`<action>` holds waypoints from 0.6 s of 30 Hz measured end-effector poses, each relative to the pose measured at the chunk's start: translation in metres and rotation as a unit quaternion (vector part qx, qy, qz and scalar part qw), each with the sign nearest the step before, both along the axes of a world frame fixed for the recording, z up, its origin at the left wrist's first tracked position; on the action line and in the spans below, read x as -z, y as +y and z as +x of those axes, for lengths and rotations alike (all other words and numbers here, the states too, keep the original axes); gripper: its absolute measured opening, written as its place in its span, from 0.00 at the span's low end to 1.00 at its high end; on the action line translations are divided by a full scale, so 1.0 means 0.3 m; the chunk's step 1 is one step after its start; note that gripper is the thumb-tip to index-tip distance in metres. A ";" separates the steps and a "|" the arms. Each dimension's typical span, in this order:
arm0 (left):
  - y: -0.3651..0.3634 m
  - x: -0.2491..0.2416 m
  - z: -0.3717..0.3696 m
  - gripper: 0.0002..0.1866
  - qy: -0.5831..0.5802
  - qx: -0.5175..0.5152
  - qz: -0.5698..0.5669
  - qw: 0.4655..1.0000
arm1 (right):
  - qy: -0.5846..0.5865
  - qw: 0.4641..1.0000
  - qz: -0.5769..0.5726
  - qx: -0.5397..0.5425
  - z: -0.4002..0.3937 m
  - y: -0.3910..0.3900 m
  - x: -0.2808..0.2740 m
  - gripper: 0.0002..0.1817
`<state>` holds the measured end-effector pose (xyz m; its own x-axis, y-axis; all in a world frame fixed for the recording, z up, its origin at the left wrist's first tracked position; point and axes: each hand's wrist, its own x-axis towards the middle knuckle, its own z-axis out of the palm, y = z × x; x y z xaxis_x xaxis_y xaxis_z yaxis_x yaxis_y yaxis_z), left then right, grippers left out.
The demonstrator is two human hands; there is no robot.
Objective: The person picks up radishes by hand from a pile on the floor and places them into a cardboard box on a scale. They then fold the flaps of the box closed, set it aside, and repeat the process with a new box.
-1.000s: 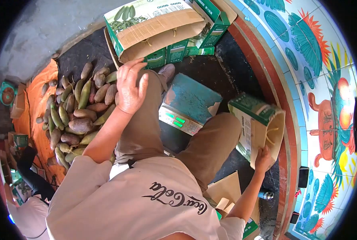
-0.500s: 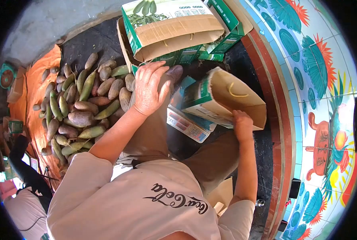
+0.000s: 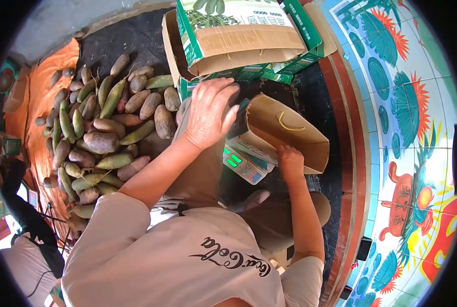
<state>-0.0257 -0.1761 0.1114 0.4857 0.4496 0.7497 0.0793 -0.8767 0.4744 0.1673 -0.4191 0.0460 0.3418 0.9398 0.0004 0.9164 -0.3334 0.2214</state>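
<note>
My right hand (image 3: 290, 160) grips the near edge of an open brown-and-green paper box (image 3: 284, 134) with a yellow cord handle, which rests tilted on a digital scale (image 3: 243, 165). My left hand (image 3: 210, 112) hovers over my knee with fingers spread, holding nothing, just left of the box's mouth. A heap of green and brown tubers (image 3: 100, 133) lies on the dark ground to my left.
Stacked green printed cartons (image 3: 238, 36) stand ahead. An orange sheet (image 3: 36, 110) lies beyond the tubers. A red curb (image 3: 353, 153) and painted tiles (image 3: 417, 117) run along the right. Another person (image 3: 29, 250) crouches at the lower left.
My right hand has swung the box from my right side onto the scale. My left hand has shifted right toward the box's mouth.
</note>
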 end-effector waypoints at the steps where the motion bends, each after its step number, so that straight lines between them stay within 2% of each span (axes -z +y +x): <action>1: -0.005 0.000 0.004 0.19 -0.001 0.004 0.001 1.000 | 0.000 1.000 0.008 0.001 0.002 0.001 -0.004 0.01; 12: -0.064 -0.012 0.074 0.19 0.021 0.014 0.027 0.999 | 0.000 0.998 0.069 -0.001 0.032 0.023 0.032 0.01; 13: -0.072 -0.007 0.080 0.23 0.026 0.022 0.026 0.999 | -0.002 0.997 0.073 -0.001 0.025 0.028 0.038 0.02; 14: -0.081 -0.014 0.086 0.18 0.025 0.024 0.035 0.999 | -0.005 0.997 0.078 -0.003 0.026 0.043 0.037 0.03; 18: -0.112 -0.007 0.094 0.17 0.023 0.043 0.042 0.998 | 0.002 0.998 0.065 -0.006 0.029 0.080 0.048 0.02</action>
